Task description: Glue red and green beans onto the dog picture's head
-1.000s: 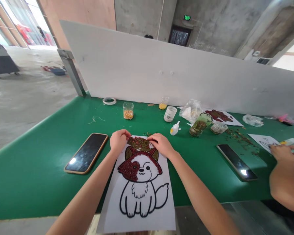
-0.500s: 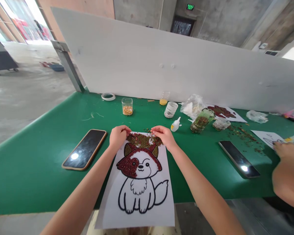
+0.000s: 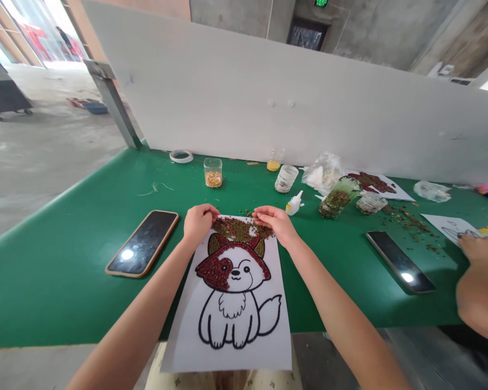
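Observation:
A white sheet of paper (image 3: 183, 325) with a printed cartoon dog or fox lies before me, its lower edge reaching past the table edge over my lap. My left hand (image 3: 198, 223) pinches its top left corner, and my right hand (image 3: 278, 221) has thumb and fingers closed at the top right corner. Loose green and red beans (image 3: 239, 230) are heaped along the top of the sheet between them. Dark red beans (image 3: 215, 273) cover part of the animal's head, with greenish ones in the ears. The body and tail are bare outline.
Phones lie at left (image 3: 143, 244) and right (image 3: 399, 261). Behind the sheet are a cup of yellow grains (image 3: 213, 176), a glue bottle (image 3: 295, 203), a clear cup (image 3: 286, 179), a bean-filled green container (image 3: 339, 198) and tape (image 3: 181, 156). Another person's arm (image 3: 480, 281) works at right.
The view has shifted slightly, so the table sits a little higher. Both hands keep their places at the sheet's top corners; the beans look much the same.

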